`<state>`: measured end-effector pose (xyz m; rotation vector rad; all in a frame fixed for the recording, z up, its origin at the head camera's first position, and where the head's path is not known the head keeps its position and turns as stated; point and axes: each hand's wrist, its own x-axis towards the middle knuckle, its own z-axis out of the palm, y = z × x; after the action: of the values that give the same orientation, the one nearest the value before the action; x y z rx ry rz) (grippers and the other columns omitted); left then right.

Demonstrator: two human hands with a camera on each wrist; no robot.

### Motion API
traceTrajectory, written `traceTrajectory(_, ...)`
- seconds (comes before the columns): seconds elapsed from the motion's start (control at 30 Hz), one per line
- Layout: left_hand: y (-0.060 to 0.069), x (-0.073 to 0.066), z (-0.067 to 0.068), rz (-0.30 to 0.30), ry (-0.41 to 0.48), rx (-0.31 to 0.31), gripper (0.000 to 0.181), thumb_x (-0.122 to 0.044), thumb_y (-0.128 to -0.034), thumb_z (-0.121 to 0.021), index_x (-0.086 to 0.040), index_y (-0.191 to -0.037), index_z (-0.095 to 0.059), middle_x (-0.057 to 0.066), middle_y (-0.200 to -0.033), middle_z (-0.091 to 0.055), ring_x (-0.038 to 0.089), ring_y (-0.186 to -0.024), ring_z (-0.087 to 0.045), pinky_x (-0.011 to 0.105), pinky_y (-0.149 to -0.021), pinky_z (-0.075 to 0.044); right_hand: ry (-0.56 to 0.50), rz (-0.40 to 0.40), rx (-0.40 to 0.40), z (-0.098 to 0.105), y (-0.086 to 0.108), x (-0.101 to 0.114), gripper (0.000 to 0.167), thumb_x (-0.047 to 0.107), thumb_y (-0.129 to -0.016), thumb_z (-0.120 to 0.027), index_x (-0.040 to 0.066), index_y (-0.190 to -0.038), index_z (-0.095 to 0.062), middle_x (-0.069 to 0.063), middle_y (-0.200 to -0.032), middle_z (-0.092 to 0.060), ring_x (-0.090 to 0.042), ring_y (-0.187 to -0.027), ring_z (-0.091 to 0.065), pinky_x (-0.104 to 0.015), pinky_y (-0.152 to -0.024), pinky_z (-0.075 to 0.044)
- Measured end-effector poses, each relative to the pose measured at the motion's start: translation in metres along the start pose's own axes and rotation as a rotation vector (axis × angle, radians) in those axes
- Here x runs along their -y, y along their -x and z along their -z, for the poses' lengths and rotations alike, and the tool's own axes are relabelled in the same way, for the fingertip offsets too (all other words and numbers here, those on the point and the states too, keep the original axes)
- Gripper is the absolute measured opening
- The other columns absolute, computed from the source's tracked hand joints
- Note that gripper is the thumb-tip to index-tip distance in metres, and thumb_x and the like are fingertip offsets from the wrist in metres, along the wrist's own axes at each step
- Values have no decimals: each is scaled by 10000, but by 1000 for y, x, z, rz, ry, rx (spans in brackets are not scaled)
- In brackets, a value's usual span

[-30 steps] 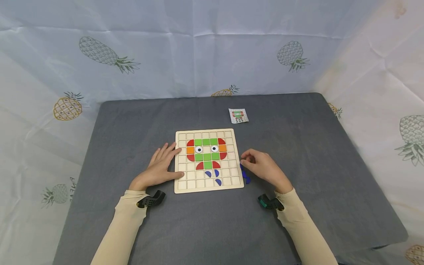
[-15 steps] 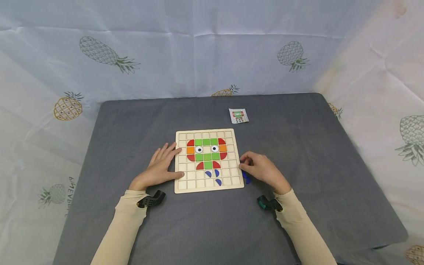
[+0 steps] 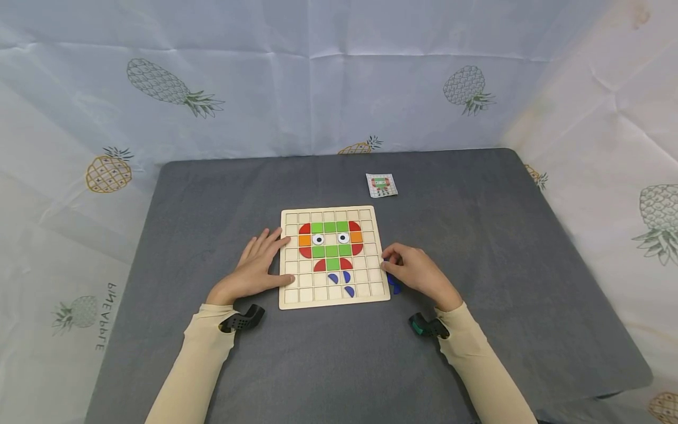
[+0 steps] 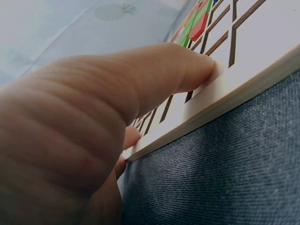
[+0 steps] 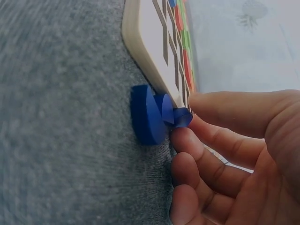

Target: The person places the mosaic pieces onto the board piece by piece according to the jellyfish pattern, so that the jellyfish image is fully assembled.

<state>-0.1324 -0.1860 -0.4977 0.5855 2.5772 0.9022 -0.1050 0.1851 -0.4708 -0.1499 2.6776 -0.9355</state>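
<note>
A square wooden grid board (image 3: 333, 299) lies on the table, bearing flat red, green and orange pieces, two eye discs (image 3: 343, 238) and several blue half-moon pieces (image 3: 349, 291). My left hand (image 3: 254, 268) is spread at the board's left side, thumb and fingertips resting on its edge. In the left wrist view the thumb (image 4: 178, 68) presses on the rim. By the right edge, my right hand (image 3: 418, 270) pinches a tilted blue half-moon piece (image 5: 182, 117) between thumb and index finger, partly hidden. Two more blue half-moons (image 5: 147, 116) lie beside the board, under that hand.
A small picture card (image 3: 381, 185) with a similar coloured figure lies behind the board. The grey cloth-covered table (image 3: 328, 365) ends at a pineapple-print curtain (image 3: 339, 88) at the back and sides. Both wrists carry dark bands (image 3: 428, 325).
My right hand has shifted slightly left to the board's right edge, its fingers closing on one blue half-moon piece. My left hand and the pieces on the board have stayed put.
</note>
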Motion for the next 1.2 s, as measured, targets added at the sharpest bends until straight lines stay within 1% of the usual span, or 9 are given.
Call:
traceTrajectory(0.47, 0, -1, 0, 0, 1, 1, 908, -418, -871, -744, -173, -1610, -276, 87, -1726, -70, 344, -1597, 48, 552, -1272, 56, 21, 9, -30, 2, 1, -1, 175, 125, -985, -610, 56, -1128, -683, -53, -867, -656, -139, -671, -519, -260, -585, -419)
traceTrajectory(0.67, 0, 0, 0, 1, 2, 1, 909, -416, -869, -748, -177, -1609, -277, 84, -1727, -69, 344, -1597, 47, 552, -1271, 55, 10, 8, -55, 7, 2, 0, 183, 138, -989, -597, 62, -1131, -682, -54, -874, -651, -150, -665, -509, -262, -567, -412)
traceTrajectory(0.9, 0, 1, 0, 2, -1, 3, 912, -418, -874, -747, -183, -1613, -268, 81, -1728, -61, 342, -1597, 52, 555, -1270, 60, -64, 55, -82, 8, 2, 10, 197, 166, -993, -621, 81, -1162, -678, -52, -956, -680, -174, -792, -559, -269, -653, -474)
traceTrajectory(1.03, 0, 1, 0, 0, -1, 3, 910, -412, -874, -748, -178, -1612, -269, 86, -1727, -62, 345, -1597, 52, 557, -1269, 60, -110, 76, -84, 8, 2, 19, 203, 161, -994, -621, 81, -1172, -678, -45, -919, -646, -176, -781, -545, -248, -627, -456)
traceTrajectory(1.1, 0, 1, 0, -2, -3, 2, 909, -407, -874, -748, -174, -1611, -271, 89, -1726, -64, 346, -1596, 50, 557, -1269, 61, -117, 86, -83, 7, 1, 25, 207, 159, -994, -618, 80, -1176, -677, -43, -895, -627, -177, -769, -534, -244, -609, -440)
traceTrajectory(1.2, 0, 0, 0, -4, -6, 2, 907, -407, -873, -748, -170, -1609, -274, 91, -1726, -67, 347, -1596, 48, 558, -1269, 61, -119, 105, -71, 3, 0, 32, 199, 152, -994, -613, 90, -1171, -680, -31, -890, -637, -169, -770, -537, -244, -603, -438)
